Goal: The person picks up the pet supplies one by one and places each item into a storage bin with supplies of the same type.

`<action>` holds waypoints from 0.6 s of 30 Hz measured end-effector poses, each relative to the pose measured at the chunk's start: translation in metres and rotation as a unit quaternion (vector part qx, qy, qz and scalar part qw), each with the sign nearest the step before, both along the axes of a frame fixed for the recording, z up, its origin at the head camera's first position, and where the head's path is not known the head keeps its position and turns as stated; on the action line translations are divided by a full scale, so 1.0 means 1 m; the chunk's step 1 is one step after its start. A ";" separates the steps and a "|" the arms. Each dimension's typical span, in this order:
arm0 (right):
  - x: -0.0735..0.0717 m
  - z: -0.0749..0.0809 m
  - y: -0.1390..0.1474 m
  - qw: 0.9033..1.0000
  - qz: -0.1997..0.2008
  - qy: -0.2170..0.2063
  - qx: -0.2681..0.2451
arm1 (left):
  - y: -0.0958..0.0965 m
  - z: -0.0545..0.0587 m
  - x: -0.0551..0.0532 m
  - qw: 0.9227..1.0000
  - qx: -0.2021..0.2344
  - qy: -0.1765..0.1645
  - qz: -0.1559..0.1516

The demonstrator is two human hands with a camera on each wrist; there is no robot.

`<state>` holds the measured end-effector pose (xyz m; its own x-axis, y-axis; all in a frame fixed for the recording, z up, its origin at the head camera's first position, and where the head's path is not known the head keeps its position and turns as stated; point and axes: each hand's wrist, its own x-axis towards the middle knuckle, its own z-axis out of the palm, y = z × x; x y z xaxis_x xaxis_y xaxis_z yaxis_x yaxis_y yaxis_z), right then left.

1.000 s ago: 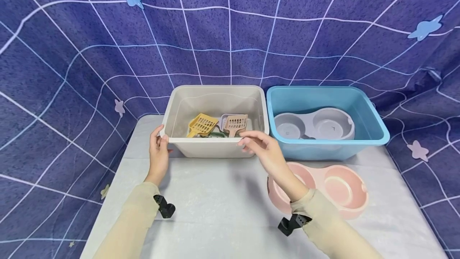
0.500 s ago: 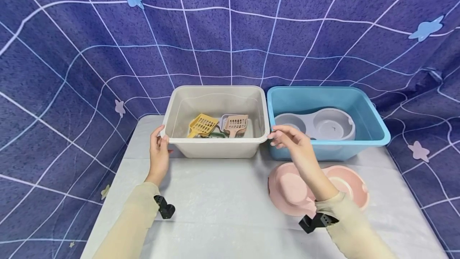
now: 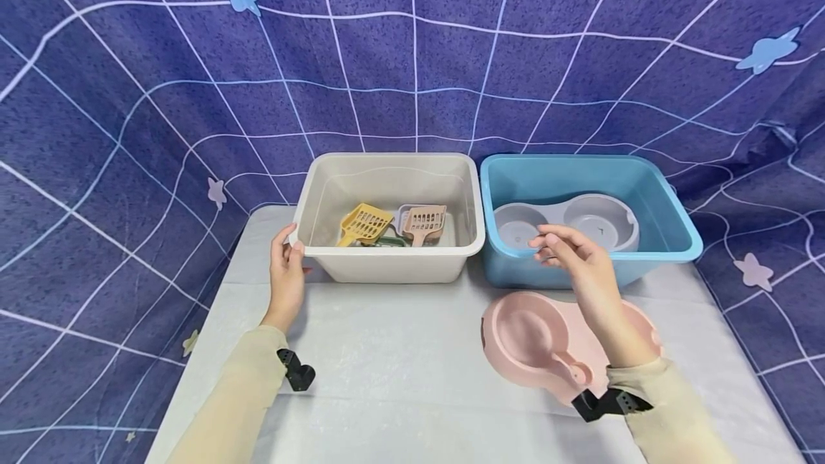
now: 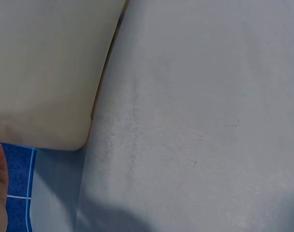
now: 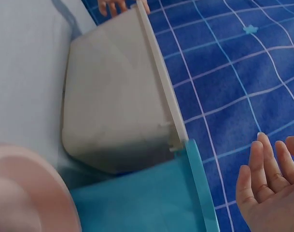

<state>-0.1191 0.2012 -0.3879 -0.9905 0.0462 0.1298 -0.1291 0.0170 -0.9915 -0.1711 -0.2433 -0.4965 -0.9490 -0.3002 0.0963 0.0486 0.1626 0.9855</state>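
Observation:
My left hand (image 3: 286,274) grips the front left corner of a beige plastic bin (image 3: 380,265), its thumb at the rim; in the right wrist view its fingertips (image 5: 113,7) show at the bin's far corner. Inside lie a yellow litter scoop (image 3: 370,220), a pinkish-beige litter scoop (image 3: 425,219) and a purple-grey piece partly hidden beneath. My right hand (image 3: 583,263) hovers at the front rim of a blue plastic bin (image 3: 535,272), fingers loosely bent and holding nothing. A grey double pet bowl (image 3: 559,215) lies in the blue bin, partly covered by that hand.
A pink double pet bowl (image 3: 515,371) rests on the white-covered table (image 3: 387,378) in front of the blue bin, under my right forearm. The two bins stand side by side against a blue patterned curtain (image 3: 445,63).
My right hand has moved rightward along the front of the bins, from the beige bin's rim to the blue bin's rim. The left hand has stayed at its corner.

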 end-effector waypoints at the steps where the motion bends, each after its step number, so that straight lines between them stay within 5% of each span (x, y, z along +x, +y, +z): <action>1: 0.001 0.000 0.002 1.000 -0.001 0.000 -0.004 | 0.000 -0.001 0.000 1.000 -0.004 0.000 0.001; 18: 0.004 0.005 0.039 0.994 -0.025 0.048 -0.096 | 0.001 0.001 0.001 1.000 -0.001 0.000 0.000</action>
